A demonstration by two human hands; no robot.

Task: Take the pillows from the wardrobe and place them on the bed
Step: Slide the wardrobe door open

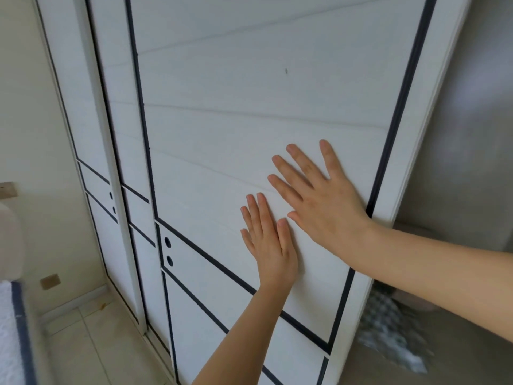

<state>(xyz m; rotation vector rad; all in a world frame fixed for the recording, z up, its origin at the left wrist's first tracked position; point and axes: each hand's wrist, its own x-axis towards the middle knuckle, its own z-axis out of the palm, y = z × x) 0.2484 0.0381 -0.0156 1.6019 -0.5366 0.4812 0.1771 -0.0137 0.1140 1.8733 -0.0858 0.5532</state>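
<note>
Evidently both the left hand (268, 245) and right hand (319, 195) lay flat, fingers spread, on the wardrobe's sliding door (222, 107), which next needed sliding leftward; pillows remained unseen, the checked fabric (388, 315) inside too blurred to identify.

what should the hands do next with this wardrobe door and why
Probably push the sliding door sideways to the left. Both the left hand and right hand lie flat and open on its panel, and only a gap shows at its right edge, with blurred checked fabric inside. No pillow is reachable yet.
</note>
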